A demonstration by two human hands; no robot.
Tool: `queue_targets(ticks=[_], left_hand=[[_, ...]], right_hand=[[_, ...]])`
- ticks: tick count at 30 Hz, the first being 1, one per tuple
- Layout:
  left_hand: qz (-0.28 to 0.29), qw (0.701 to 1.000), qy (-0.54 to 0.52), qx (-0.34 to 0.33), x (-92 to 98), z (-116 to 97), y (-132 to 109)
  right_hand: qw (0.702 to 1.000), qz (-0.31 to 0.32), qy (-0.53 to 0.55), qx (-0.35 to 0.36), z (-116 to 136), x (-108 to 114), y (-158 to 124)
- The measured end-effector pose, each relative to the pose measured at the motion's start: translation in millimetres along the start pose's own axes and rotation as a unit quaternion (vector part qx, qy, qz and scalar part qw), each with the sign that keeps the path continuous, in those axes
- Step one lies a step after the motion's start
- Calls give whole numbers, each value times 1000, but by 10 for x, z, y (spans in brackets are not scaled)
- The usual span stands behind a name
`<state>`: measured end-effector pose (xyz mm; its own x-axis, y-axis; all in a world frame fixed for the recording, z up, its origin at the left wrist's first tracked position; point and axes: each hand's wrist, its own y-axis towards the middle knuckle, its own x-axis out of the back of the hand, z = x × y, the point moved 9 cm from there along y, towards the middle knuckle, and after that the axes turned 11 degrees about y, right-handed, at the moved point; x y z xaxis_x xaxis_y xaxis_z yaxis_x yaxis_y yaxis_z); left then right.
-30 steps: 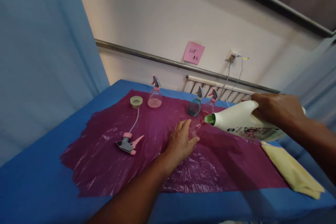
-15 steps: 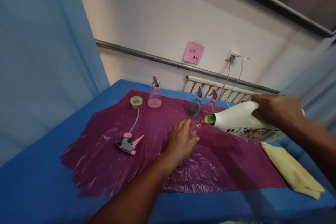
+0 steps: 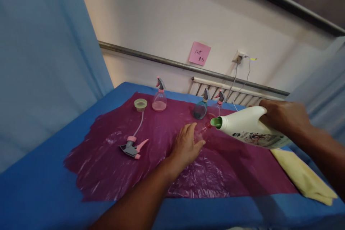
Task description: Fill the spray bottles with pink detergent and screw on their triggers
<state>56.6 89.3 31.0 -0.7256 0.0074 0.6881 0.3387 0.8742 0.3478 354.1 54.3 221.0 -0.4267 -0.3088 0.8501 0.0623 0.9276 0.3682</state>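
Both hands are apart: the left hand [image 3: 184,147] curls round a clear bottle [image 3: 198,134], thumb on the near side, while the right hand [image 3: 283,116] is clamped on the handle of a white jug [image 3: 245,124]. From where I stand, the jug is tipped nearly flat, its green spout [image 3: 216,122] right at the reddish neck of the clear bottle; whether they touch I can't tell. That bottle sits around the middle of the blue worktop [image 3: 40,176], on a purple plastic sheet [image 3: 105,161]. Behind it, nearer the back edge, are a teal spray bottle [image 3: 200,110] and a pink-collared spray bottle [image 3: 216,108]; a bottle of pink liquid [image 3: 159,103] stands farther left. A loose trigger head [image 3: 131,149] lies toward the left edge, its tube pointing at a pale green cup [image 3: 140,105]. One yellow cloth [image 3: 304,176] lies near the right front corner.
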Motion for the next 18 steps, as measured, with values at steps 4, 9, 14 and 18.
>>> queue_targets(ticks=[4,9,14,18], left_hand=[[-2,1000,-3,5,6,9,9],[5,1000,-6,20,-6,41,19],[-1,999,-38,26,11,32,7],[-16,998,-52,43,51,51,2]], right_hand=[[1000,3,11,-16,8,-22,-20],[998,34,34,-45,-12,-171,-23],[992,69,70,-82,-70,-423,-11],[977,50,172,-119,-151,-544,5]])
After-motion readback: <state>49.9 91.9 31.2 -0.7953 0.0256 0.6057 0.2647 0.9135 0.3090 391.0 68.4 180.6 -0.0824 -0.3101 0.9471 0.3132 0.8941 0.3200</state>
